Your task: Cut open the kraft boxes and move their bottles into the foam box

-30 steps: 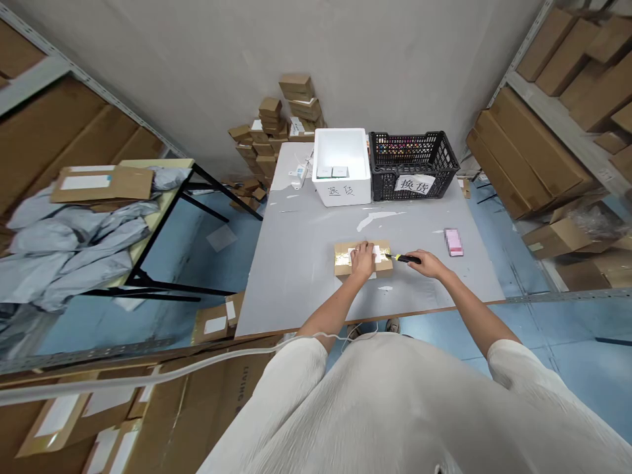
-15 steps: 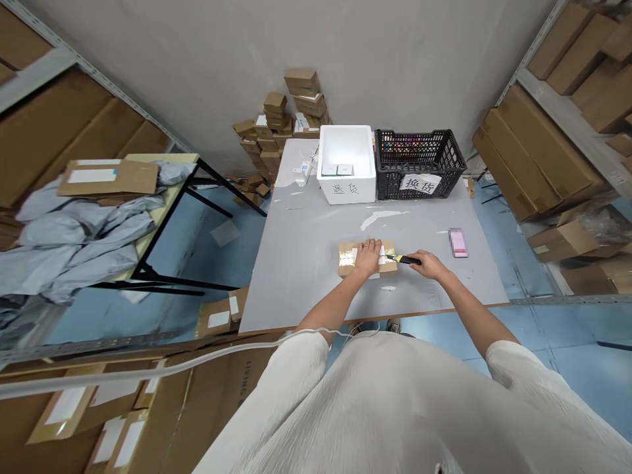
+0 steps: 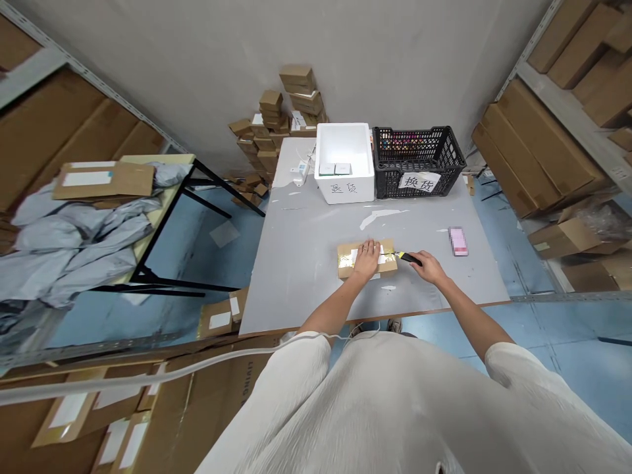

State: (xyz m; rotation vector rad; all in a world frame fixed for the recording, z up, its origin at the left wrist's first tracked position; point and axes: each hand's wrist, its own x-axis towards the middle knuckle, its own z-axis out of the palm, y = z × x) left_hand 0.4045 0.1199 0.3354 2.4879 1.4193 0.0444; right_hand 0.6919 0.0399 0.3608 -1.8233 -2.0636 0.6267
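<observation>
A small taped cardboard box [image 3: 345, 268] lies on the grey table [image 3: 296, 263], near its front edge. My left hand [image 3: 367, 258] rests on top of the box, with its fingers spread over the tape and a white label. In my right hand [image 3: 427, 266], just right of the box, is a black and yellow box cutter [image 3: 409, 258]. The cutter points left, and its blade lies on the taped top near the right end of the box.
At the table's back stand a white foam box [image 3: 349, 192] holding two small boxes, and a black crate [image 3: 451, 178]. A pink phone [image 3: 458, 241] lies at the right. Cartons are stacked behind the table. A white cable [image 3: 197, 366] crosses the lower left.
My right hand has turned the cutter a little, so its handle now slopes down more to the right. My left hand remains on the box.
</observation>
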